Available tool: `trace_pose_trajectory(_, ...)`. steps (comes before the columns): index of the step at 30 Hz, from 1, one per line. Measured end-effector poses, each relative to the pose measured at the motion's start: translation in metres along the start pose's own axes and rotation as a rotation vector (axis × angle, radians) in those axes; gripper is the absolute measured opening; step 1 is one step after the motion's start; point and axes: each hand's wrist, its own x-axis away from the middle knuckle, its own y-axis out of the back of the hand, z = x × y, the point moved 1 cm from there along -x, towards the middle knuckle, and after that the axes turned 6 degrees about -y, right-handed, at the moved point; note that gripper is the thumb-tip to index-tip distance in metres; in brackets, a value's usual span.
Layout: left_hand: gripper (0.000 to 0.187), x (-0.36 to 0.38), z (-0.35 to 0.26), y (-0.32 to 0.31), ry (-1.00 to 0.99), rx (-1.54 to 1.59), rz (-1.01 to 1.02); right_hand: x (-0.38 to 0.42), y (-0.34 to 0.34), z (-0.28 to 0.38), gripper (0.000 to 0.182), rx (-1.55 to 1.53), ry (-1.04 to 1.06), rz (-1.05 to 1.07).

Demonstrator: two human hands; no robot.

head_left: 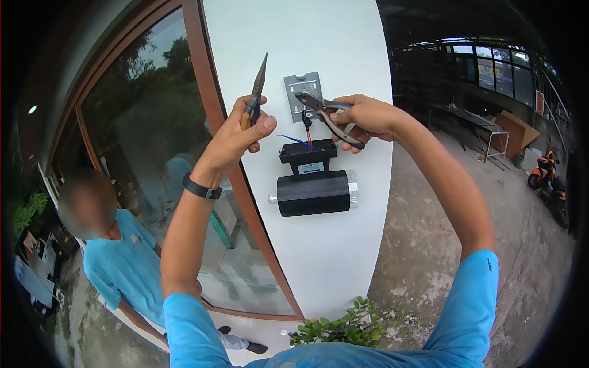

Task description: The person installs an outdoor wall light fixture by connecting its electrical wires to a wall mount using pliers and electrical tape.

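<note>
My left hand (235, 138) is closed round long-nose pliers (260, 83), their jaws pointing up and pressed together. In my right hand (371, 119) are cutting pliers (328, 111) with grey handles spread apart. Their head lies in front of a grey metal mounting plate (297, 110) on the white wall; whether the jaws grip anything I cannot make out. Below the plate is a black cylindrical wall lamp (314, 192) with a box-shaped base (307, 152). Red wires (309, 135) rise from the base to a dark connector (307, 119), and a blue wire (294, 140) sticks out leftward.
A person in a blue shirt (126, 254) stands at the left by a brown-framed glass door (211, 80). A leafy plant (340, 328) grows at the wall's foot. On the right are a workbench (469, 122) and an orange motorbike (545, 172) on concrete ground.
</note>
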Motion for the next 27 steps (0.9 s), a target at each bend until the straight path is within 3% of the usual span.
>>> trace_pose_trajectory(2,0.05,0.001,0.009,0.012,0.168,0.495,0.187,0.0,0.0,0.001,0.026,0.025,0.023,-0.008)
trace_pose_trajectory(4,0.047,0.004,0.019,0.011,0.111,0.551,0.173,-0.001,-0.001,0.001,0.026,0.029,0.023,-0.016)
trace_pose_trajectory(7,0.039,0.001,0.023,0.014,0.096,0.219,0.087,0.002,-0.002,0.001,0.024,0.024,0.017,-0.02)
trace_pose_trajectory(10,0.031,-0.004,0.028,0.012,0.15,0.127,0.025,0.004,-0.001,0.003,0.02,0.016,0.002,-0.009)
trace_pose_trajectory(16,0.034,-0.009,-0.003,0.007,0.247,0.158,0.211,0.0,-0.003,0.0,0.023,0.02,0.0,-0.027)
trace_pose_trajectory(19,0.035,-0.009,-0.014,0.015,0.094,0.039,0.27,-0.001,-0.001,0.004,0.021,0.031,0.005,-0.038)
trace_pose_trajectory(22,0.039,-0.011,-0.031,0.021,-0.01,0.161,0.133,0.0,-0.003,0.002,0.019,0.033,-0.01,-0.047)
trace_pose_trajectory(24,0.042,-0.011,-0.01,0.023,0.173,0.06,0.255,0.001,-0.003,0.002,0.019,0.039,0.003,-0.046)
trace_pose_trajectory(27,0.037,-0.014,0.004,0.019,0.255,0.043,0.302,-0.001,-0.005,0.001,0.018,0.02,-0.005,-0.065)
